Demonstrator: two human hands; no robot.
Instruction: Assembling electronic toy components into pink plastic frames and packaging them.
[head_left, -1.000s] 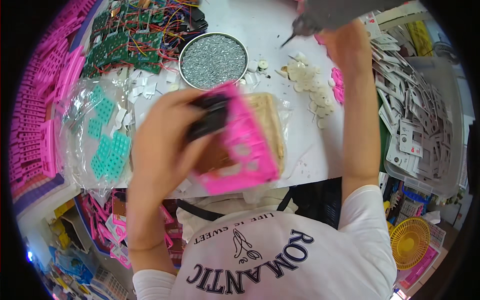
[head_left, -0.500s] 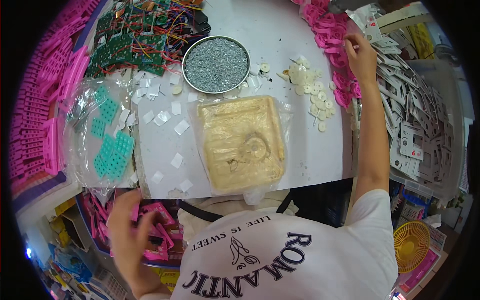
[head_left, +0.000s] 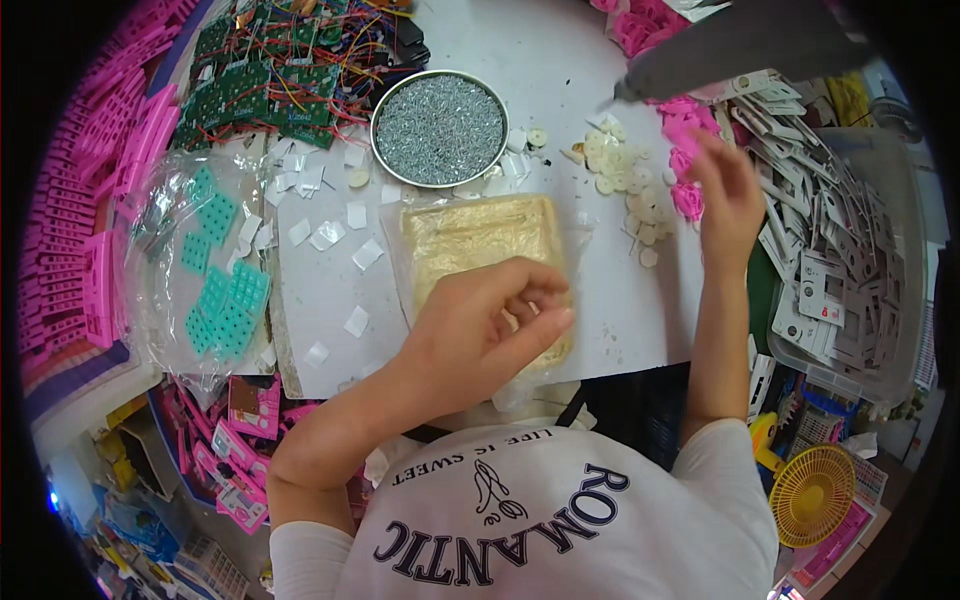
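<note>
My left hand point(head_left: 490, 325) hovers over a flat yellowish block point(head_left: 480, 235) wrapped in clear plastic. Its fingers are loosely curled with the thumb apart, and nothing shows between them. The hand hides the block's lower middle. My right hand point(head_left: 730, 195) is raised beside a row of pink ring-shaped parts point(head_left: 687, 160) at the table's right edge; its slightly blurred fingers are apart, with nothing visible in them. A dark grey pointed tool, like a power screwdriver point(head_left: 740, 50), hangs above and beyond that hand, its tip toward the left. Cream discs point(head_left: 620, 165) lie in a heap left of the right hand.
A round tin of small metal screws point(head_left: 440, 130) stands behind the block. Green circuit boards point(head_left: 265, 95) with wires are at back left, teal keypads point(head_left: 228, 310) in a clear bag at left. A bin of white panels point(head_left: 830, 290) is at right; pink casings point(head_left: 240, 450) lie lower left.
My left hand has moved from above the pink casings at lower left to the yellowish block. My right hand has drawn back toward me. The grey tool has come further into view.
</note>
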